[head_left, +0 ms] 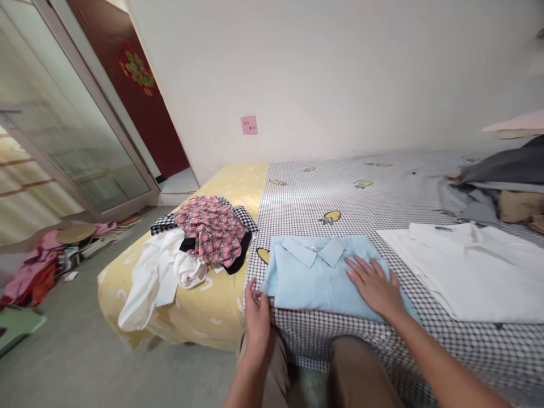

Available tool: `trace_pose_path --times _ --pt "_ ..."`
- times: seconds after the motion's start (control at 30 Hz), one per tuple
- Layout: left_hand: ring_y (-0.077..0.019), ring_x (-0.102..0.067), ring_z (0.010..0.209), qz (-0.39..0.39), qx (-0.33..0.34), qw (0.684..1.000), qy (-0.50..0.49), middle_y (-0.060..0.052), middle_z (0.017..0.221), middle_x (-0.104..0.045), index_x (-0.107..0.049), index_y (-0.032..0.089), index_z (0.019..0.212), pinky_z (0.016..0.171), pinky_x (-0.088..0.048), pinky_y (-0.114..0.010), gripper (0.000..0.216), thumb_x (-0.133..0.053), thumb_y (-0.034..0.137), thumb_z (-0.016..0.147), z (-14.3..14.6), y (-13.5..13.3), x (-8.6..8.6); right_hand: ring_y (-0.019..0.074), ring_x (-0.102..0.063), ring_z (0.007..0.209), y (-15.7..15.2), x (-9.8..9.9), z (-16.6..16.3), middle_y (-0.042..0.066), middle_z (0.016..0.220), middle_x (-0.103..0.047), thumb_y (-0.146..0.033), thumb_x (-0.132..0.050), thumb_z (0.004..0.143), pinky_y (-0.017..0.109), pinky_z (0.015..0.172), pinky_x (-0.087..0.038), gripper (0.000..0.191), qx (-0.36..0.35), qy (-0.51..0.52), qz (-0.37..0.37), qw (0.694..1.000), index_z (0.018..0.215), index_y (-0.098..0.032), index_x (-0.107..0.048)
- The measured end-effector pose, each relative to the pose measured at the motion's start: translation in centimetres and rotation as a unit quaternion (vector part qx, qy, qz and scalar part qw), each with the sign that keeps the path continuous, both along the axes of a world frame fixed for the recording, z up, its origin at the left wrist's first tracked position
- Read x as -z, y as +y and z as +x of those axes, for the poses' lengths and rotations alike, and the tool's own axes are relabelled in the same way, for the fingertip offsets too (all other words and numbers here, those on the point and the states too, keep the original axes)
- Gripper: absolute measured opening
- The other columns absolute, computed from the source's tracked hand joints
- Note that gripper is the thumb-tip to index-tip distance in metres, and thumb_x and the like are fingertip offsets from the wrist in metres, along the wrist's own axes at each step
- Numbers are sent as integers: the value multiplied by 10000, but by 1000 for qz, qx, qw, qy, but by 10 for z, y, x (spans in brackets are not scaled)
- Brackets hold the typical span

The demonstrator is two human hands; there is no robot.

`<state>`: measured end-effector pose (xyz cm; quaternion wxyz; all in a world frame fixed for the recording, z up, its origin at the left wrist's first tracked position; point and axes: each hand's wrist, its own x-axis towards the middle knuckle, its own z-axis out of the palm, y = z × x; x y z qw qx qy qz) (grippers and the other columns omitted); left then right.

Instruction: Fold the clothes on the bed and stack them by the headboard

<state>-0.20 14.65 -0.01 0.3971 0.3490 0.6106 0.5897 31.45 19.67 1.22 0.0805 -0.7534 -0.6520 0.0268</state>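
A light blue collared shirt [310, 283] lies folded into a rectangle at the front edge of the bed, its collar towards the wall. My right hand [376, 288] rests flat on the shirt's right side with fingers spread. At the shirt's lower left corner is my left hand [257, 311], thumb and fingers apart, its thumb close to the fabric edge. Whether the left hand touches the cloth is hard to tell.
A folded white shirt [480, 277] lies to the right, with dark clothes [514, 164] piled behind it. On the yellow sheet [225, 323] at left are a pink floral garment [212, 229] and crumpled white clothing [148, 272]. The checked sheet [297, 198] runs back to the wall.
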Motion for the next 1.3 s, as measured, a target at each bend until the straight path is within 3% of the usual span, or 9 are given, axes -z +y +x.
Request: trace_pose_path --times 0.1,0.17,0.3,0.4,0.6,0.97,1.07,1.17,1.3 --pt "-130 -606 703 14 -57 990 125 -40 1078 -607 -509 229 1336 763 -543 -300 518 -621 283 833 -10 4 -11 316 -271 1527 1 4 1 -54 1646 -379 -563 -178 1025 686 1192 -175 588 1 -6 6 1000 1540 -418 -423" --pt "-162 -620 785 -10 -25 977 212 -80 1136 -616 -544 205 1314 837 -531 -317 455 -594 291 869 -15 8 -20 316 -267 1528 2 6 3 -51 1649 -374 -571 -178 1023 687 1192 -173 590 0 -6 5 1000 1539 -421 -421" --pt "-213 -648 941 -52 90 943 317 -91 1128 -694 -631 196 1237 900 -485 -319 380 -638 257 863 -14 14 -38 323 -268 1527 3 9 5 -41 1654 -366 -576 -183 1016 689 1190 -177 600 -2 1 -2 1000 1540 -408 -423" --pt "-240 -648 1002 -72 122 920 365 -90 1063 -744 -731 213 992 908 -443 -330 171 -603 221 879 -6 18 -50 321 -262 1530 3 11 5 -47 1654 -365 -568 -190 1015 687 1193 -168 597 2 -3 -2 1000 1542 -403 -420" --pt "-262 -675 944 -120 173 878 430 -99 935 -773 -752 225 791 819 -429 -341 213 -567 261 892 6 25 -65 315 -295 1515 3 11 4 -35 1635 -401 -560 -198 1016 688 1187 -181 587 0 -3 13 1000 1527 -402 -441" --pt "-274 -667 1038 -102 243 867 423 -93 1062 -735 -730 226 819 964 -430 -360 61 -681 242 787 11 42 -66 320 -306 1512 4 10 5 -26 1628 -413 -558 -217 1009 690 1185 -194 582 -1 -6 17 1000 1511 -399 -464" --pt "-284 -672 984 -105 269 878 381 -107 872 -745 -672 211 644 970 -424 -391 354 -519 366 923 15 47 -65 317 -294 1519 3 8 3 -23 1627 -416 -544 -224 1008 682 1192 -188 584 2 -13 9 1000 1517 -384 -462" --pt "-278 -667 931 -111 312 888 320 -81 764 -732 -637 209 576 968 -430 -395 392 -540 388 911 11 44 -63 315 -296 1518 3 7 2 -17 1623 -423 -531 -225 1009 679 1193 -188 582 4 -17 10 1000 1519 -379 -460" --pt "-253 -666 954 -110 351 907 206 -59 866 -771 -749 197 823 942 -484 -364 460 -486 560 922 -6 35 -64 313 -307 1513 2 6 2 -21 1622 -424 -542 -223 1007 675 1190 -196 582 4 -12 14 1000 1512 -384 -467"
